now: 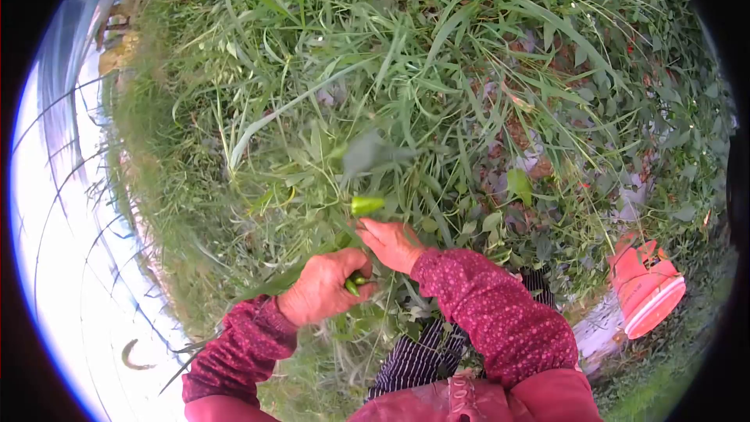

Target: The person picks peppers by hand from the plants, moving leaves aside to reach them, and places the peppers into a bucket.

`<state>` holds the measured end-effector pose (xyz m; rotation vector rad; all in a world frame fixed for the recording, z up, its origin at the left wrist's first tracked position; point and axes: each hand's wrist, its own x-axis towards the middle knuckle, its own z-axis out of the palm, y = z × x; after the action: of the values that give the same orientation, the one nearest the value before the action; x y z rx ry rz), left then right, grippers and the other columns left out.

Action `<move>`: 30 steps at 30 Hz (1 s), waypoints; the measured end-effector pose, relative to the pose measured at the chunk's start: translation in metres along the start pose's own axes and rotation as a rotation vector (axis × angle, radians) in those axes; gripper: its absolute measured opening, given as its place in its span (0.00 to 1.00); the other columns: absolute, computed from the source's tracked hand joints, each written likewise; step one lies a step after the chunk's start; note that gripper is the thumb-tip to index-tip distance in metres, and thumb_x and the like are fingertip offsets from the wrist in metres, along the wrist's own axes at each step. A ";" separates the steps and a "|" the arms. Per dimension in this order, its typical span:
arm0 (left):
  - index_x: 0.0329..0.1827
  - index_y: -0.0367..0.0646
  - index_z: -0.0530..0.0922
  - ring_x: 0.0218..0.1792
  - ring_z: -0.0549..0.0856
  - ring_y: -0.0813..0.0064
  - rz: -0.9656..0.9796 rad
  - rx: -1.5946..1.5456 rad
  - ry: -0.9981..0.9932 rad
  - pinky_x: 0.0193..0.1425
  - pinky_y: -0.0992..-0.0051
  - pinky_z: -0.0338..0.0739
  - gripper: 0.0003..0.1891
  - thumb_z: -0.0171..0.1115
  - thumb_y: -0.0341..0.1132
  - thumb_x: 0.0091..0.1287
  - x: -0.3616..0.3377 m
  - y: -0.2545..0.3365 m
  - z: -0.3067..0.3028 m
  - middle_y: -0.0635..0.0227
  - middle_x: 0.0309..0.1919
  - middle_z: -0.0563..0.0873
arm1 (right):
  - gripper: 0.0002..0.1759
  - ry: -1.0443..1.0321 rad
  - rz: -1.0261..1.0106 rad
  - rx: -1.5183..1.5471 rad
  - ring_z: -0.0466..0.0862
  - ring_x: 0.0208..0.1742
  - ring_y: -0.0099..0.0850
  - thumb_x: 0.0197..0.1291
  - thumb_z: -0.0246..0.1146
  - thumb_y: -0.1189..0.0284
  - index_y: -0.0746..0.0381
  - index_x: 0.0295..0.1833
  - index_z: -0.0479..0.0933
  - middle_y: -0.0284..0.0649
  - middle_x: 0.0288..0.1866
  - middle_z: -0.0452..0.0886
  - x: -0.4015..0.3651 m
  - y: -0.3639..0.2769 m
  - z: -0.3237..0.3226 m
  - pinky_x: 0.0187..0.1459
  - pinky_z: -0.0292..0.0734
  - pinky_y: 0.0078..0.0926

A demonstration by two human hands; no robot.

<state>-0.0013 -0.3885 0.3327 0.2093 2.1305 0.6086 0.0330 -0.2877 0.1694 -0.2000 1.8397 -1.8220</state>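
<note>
— Entry one, location?
— Green pepper (366,205), on the plant just above my right hand (391,244). Long axis roughly level. That hand is nearer, unclenched and grasping nothing, fingertips just beneath it.
— Other hand?
— Left hand (324,289), lower, clenched round green pods (353,284).
— Markings?
— None legible. Red bucket (644,285), well apart to my right, bears no writing I can read.

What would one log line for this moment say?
left hand: grips held pepper | right hand: fingertips by hanging pepper | around: tall grass, red bucket at right
</note>
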 end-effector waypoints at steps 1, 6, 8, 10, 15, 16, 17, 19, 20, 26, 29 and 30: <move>0.28 0.39 0.75 0.25 0.80 0.75 -0.071 -0.097 -0.014 0.29 0.76 0.73 0.09 0.69 0.31 0.51 -0.004 0.003 0.002 0.64 0.20 0.77 | 0.14 -0.007 0.009 -0.006 0.81 0.34 0.47 0.64 0.50 0.61 0.55 0.51 0.71 0.48 0.35 0.80 -0.005 0.002 0.004 0.35 0.74 0.41; 0.33 0.39 0.77 0.23 0.79 0.70 0.129 0.069 0.151 0.27 0.73 0.73 0.07 0.64 0.26 0.52 -0.017 0.008 -0.020 0.62 0.21 0.78 | 0.18 -0.123 0.110 -0.159 0.81 0.35 0.47 0.62 0.51 0.64 0.53 0.58 0.68 0.49 0.35 0.80 -0.027 0.004 0.018 0.39 0.75 0.41; 0.38 0.38 0.76 0.24 0.80 0.67 0.159 0.265 0.209 0.28 0.71 0.74 0.12 0.64 0.26 0.49 -0.008 0.004 -0.012 0.61 0.23 0.78 | 0.19 -0.069 0.100 -0.123 0.81 0.34 0.47 0.62 0.51 0.63 0.53 0.58 0.68 0.48 0.36 0.80 -0.024 0.001 0.016 0.39 0.76 0.41; 0.51 0.37 0.72 0.29 0.81 0.64 0.140 0.688 0.163 0.30 0.69 0.76 0.25 0.62 0.28 0.46 -0.002 0.004 -0.009 0.63 0.29 0.78 | 0.19 -0.186 0.112 -0.250 0.81 0.36 0.47 0.63 0.51 0.62 0.55 0.58 0.68 0.48 0.39 0.80 -0.021 -0.005 0.010 0.40 0.76 0.42; 0.47 0.42 0.74 0.25 0.80 0.66 0.193 0.954 0.178 0.25 0.69 0.74 0.18 0.59 0.28 0.50 0.009 -0.022 0.001 0.64 0.24 0.78 | 0.18 -0.116 0.094 -0.217 0.81 0.41 0.45 0.65 0.47 0.60 0.56 0.55 0.70 0.45 0.44 0.80 -0.023 0.007 0.026 0.51 0.72 0.45; 0.47 0.41 0.75 0.26 0.80 0.63 0.132 0.839 0.184 0.26 0.67 0.74 0.18 0.60 0.27 0.50 0.009 -0.023 0.001 0.64 0.25 0.79 | 0.18 -0.059 0.006 -0.255 0.81 0.41 0.45 0.66 0.47 0.60 0.56 0.55 0.70 0.45 0.44 0.80 -0.024 0.013 0.031 0.51 0.73 0.45; 0.47 0.40 0.76 0.26 0.81 0.60 0.067 0.727 0.187 0.27 0.66 0.75 0.18 0.62 0.27 0.51 0.007 -0.021 0.000 0.63 0.26 0.80 | 0.18 -0.141 0.049 -0.254 0.81 0.42 0.43 0.65 0.48 0.60 0.55 0.56 0.69 0.44 0.43 0.80 -0.023 0.008 0.027 0.52 0.73 0.43; 0.44 0.37 0.76 0.28 0.82 0.64 0.064 0.369 0.188 0.29 0.71 0.75 0.16 0.66 0.28 0.52 0.001 -0.019 -0.008 0.60 0.28 0.83 | 0.18 -0.206 0.116 -0.264 0.81 0.44 0.42 0.65 0.48 0.61 0.53 0.58 0.69 0.44 0.41 0.80 -0.022 0.004 0.022 0.53 0.74 0.40; 0.42 0.34 0.76 0.27 0.81 0.69 -0.048 0.130 0.117 0.30 0.76 0.74 0.14 0.66 0.29 0.53 -0.001 -0.011 -0.016 0.60 0.28 0.83 | 0.16 -0.235 0.112 -0.272 0.81 0.42 0.40 0.66 0.48 0.62 0.54 0.56 0.70 0.41 0.40 0.80 -0.025 0.004 0.023 0.58 0.69 0.42; 0.34 0.37 0.78 0.23 0.76 0.83 -0.321 -0.496 -0.060 0.27 0.81 0.70 0.09 0.68 0.31 0.54 -0.014 0.002 -0.026 0.73 0.22 0.79 | 0.12 -0.235 -0.007 -0.102 0.78 0.49 0.32 0.65 0.49 0.67 0.56 0.51 0.70 0.39 0.46 0.77 -0.020 0.039 0.049 0.65 0.59 0.44; 0.33 0.36 0.79 0.23 0.76 0.84 0.158 -0.524 -0.160 0.29 0.83 0.71 0.09 0.68 0.31 0.53 -0.020 0.033 -0.054 0.73 0.21 0.78 | 0.15 -0.485 0.035 -0.214 0.71 0.57 0.34 0.66 0.49 0.68 0.59 0.56 0.64 0.41 0.55 0.71 -0.019 -0.008 -0.002 0.67 0.57 0.41; 0.36 0.36 0.79 0.24 0.76 0.83 0.115 -0.588 -0.199 0.31 0.83 0.73 0.13 0.70 0.31 0.51 -0.015 0.045 -0.056 0.71 0.23 0.79 | 0.18 -0.625 0.046 -0.274 0.68 0.61 0.35 0.66 0.48 0.68 0.60 0.59 0.61 0.42 0.59 0.67 -0.022 -0.011 -0.010 0.68 0.56 0.39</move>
<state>-0.0403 -0.3747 0.3927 0.0599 1.6754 1.1975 0.0437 -0.2693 0.1854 -0.7304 1.6016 -1.2662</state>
